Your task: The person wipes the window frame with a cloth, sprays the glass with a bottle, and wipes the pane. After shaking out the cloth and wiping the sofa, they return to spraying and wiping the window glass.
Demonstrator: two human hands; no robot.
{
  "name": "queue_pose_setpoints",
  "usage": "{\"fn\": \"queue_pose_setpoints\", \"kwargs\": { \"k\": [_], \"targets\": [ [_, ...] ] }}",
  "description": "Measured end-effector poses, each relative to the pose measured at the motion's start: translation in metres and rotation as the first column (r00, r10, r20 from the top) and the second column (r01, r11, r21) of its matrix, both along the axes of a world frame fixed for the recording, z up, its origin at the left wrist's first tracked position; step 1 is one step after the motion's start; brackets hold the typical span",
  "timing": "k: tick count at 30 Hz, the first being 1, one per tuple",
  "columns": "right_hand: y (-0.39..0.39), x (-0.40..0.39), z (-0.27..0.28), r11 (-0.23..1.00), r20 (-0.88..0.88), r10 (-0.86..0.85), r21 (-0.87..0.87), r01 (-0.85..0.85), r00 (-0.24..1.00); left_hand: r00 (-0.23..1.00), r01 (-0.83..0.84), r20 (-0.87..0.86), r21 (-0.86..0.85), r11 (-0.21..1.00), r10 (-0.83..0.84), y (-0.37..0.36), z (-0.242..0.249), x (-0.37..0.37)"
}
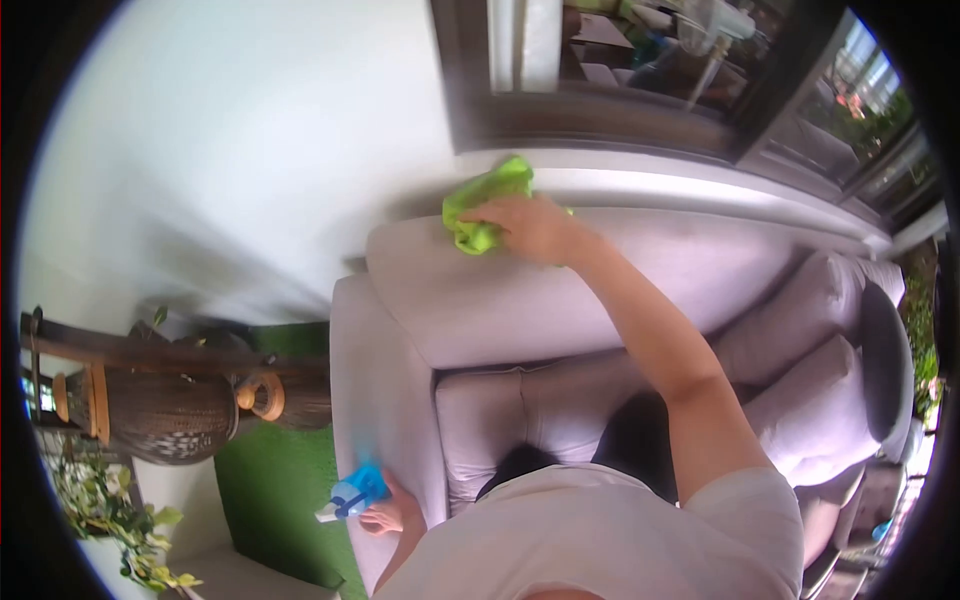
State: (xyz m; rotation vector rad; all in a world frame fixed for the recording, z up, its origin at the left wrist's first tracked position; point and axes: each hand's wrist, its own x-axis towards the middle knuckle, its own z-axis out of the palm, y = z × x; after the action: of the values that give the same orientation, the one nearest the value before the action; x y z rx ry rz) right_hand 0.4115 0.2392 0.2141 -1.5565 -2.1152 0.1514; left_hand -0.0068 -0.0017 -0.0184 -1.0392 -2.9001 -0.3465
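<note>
My right hand point(535, 228) is closed on a bright green cloth point(480, 205) at the top of the sofa's backrest, near the wall and the window sill. The cloth is bunched, with part of it sticking out above the fingers. Low on the left, my left hand point(397, 508) grips a blue spray bottle point(352, 492) with a white nozzle beside the sofa's armrest point(385, 340). Some of its fingers are hidden behind the bottle. The light grey-pink sofa point(500, 310) lies right in front of me.
A dark-framed window point(620, 110) runs above a white sill point(640, 185). Sofa cushions point(815, 400) lean at the right end. To the left stand a dark wooden piece with a woven lamp-like body point(170, 410), a green mat point(280, 490) and a leafy plant point(120, 515).
</note>
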Motion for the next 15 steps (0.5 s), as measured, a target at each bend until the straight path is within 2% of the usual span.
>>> {"fn": "queue_pose_setpoints", "kwargs": {
  "k": [2,3,4,5,6,7,8,10,12,13,14,15],
  "targets": [
    [-0.017,0.034,-0.012,0.995,0.086,0.091,0.041,-0.094,0.992,0.999,0.000,-0.043,0.034,0.999,0.001,0.001,-0.013,-0.005],
    [-0.036,0.062,-0.010,0.998,0.164,-0.056,-0.025,0.061,0.985,0.997,0.003,-0.082,0.029,1.000,0.000,0.001,-0.015,-0.005],
    [-0.051,0.114,-0.030,0.984,0.280,-0.177,0.056,0.168,0.944,0.992,0.000,-0.122,0.020,1.000,0.002,-0.002,-0.016,-0.006],
    [-0.074,0.177,-0.047,0.953,-0.133,-0.301,-0.081,0.292,0.944,0.992,0.002,-0.122,0.010,1.000,0.000,-0.004,-0.012,-0.006],
    [-0.101,0.209,-0.027,0.753,0.053,-0.641,-0.148,0.641,0.766,0.994,0.013,-0.107,0.006,1.000,-0.012,-0.003,-0.006,-0.004],
    [-0.127,0.323,-0.072,0.740,-0.053,-0.673,-0.053,0.671,0.738,0.996,0.024,-0.086,0.009,1.000,-0.023,-0.002,-0.003,0.000],
    [-0.160,0.326,-0.032,0.562,0.322,-0.802,0.122,0.818,0.503,0.997,0.028,-0.079,0.010,1.000,-0.027,-0.003,-0.006,-0.003],
    [-0.195,0.333,-0.004,0.188,0.111,-0.980,0.205,0.961,0.168,0.998,0.010,-0.054,-0.041,0.999,-0.012,-0.003,-0.015,-0.010],
    [-0.190,0.360,-0.030,0.014,0.196,-0.980,-0.085,0.996,0.031,0.998,0.036,-0.047,-0.036,0.999,-0.038,-0.003,-0.016,-0.012],
    [-0.169,0.305,-0.032,0.010,0.125,-0.992,-0.072,0.997,0.019,0.998,0.011,-0.066,-0.008,1.000,-0.011,-0.002,-0.020,-0.012],
    [-0.148,0.274,-0.058,0.153,0.091,-0.986,0.174,0.973,0.138,0.996,-0.015,-0.082,0.023,1.000,0.017,0.000,-0.019,-0.009],
    [-0.123,0.239,-0.082,0.265,0.053,-0.964,0.154,0.952,0.260,0.993,-0.001,-0.114,0.040,0.999,0.005,-0.001,-0.015,-0.005]
  ]
}}
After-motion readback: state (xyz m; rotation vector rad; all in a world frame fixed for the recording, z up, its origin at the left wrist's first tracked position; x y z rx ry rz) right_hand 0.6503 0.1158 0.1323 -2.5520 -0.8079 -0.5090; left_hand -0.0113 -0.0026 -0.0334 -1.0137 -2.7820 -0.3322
